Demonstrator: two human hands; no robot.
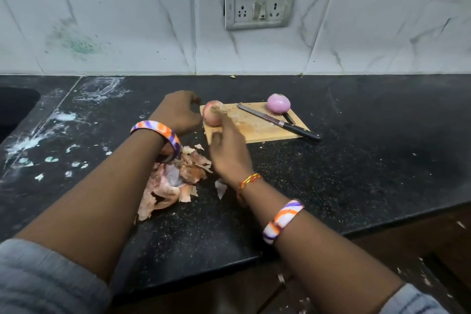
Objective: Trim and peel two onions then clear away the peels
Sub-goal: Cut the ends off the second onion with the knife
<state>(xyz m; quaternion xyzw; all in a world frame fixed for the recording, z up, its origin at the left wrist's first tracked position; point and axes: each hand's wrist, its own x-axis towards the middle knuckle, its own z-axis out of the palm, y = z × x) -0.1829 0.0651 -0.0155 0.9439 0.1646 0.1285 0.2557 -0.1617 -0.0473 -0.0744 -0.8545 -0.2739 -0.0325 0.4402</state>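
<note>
where the black counter [331, 173] meets marble tiles, one cutting board [257, 131] carries one knife [275, 121] and two onions: peeled onion [278, 103] at two o'clock, unpeeled onion [212, 116] at its nine o'clock edge, gripped by left hand [178, 112] fingers, right hand [229, 153] fingers pinching it; one peels [173, 181] heap at seven o'clock.

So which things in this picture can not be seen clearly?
- Head view: the right hand is blurred, so its grip is unclear.
- The near side of the unpeeled onion is hidden behind both hands; left hand contact is unclear.
- Part of the peels lies under the left forearm.
- The sink is cut by the left edge.
</note>
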